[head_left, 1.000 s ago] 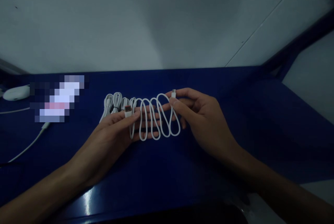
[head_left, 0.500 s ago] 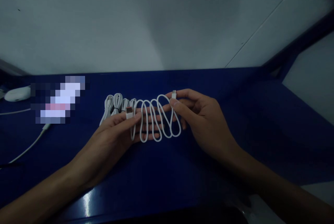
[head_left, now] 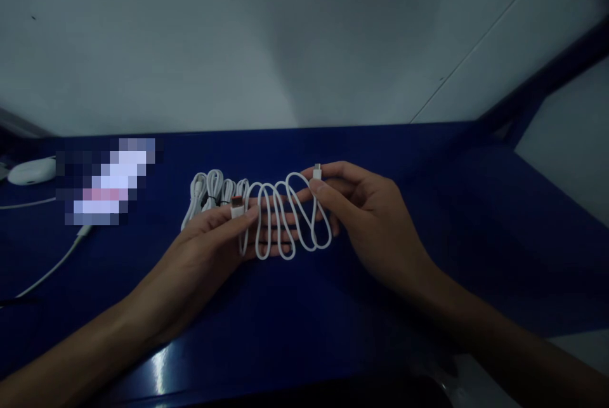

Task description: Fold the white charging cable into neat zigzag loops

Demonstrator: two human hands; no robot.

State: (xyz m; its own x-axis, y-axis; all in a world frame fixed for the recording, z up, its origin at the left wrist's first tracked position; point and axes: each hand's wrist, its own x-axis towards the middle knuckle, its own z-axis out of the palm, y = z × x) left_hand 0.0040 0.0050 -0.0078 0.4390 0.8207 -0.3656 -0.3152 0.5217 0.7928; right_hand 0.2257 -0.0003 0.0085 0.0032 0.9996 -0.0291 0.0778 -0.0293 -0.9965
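Observation:
A white cable (head_left: 287, 254) lies in several loose loops across the fingers between both hands. My left hand (head_left: 214, 224) holds its USB plug end (head_left: 237, 206) under the thumb, with the fingers stretched beneath the loops. Between thumb and forefinger, my right hand (head_left: 366, 205) pinches the small connector (head_left: 317, 171) at the other end, which points up. Behind my left hand, several bundled white cables (head_left: 214, 187) rest on the blue table (head_left: 295, 332); their lower parts are hidden by the hand.
At the left is a blurred-out lit device (head_left: 111, 183) with a white cord (head_left: 54, 268) plugged into its lower end. A white rounded object (head_left: 32, 171) sits at the far left. A pale wall (head_left: 190, 65) rises behind the table.

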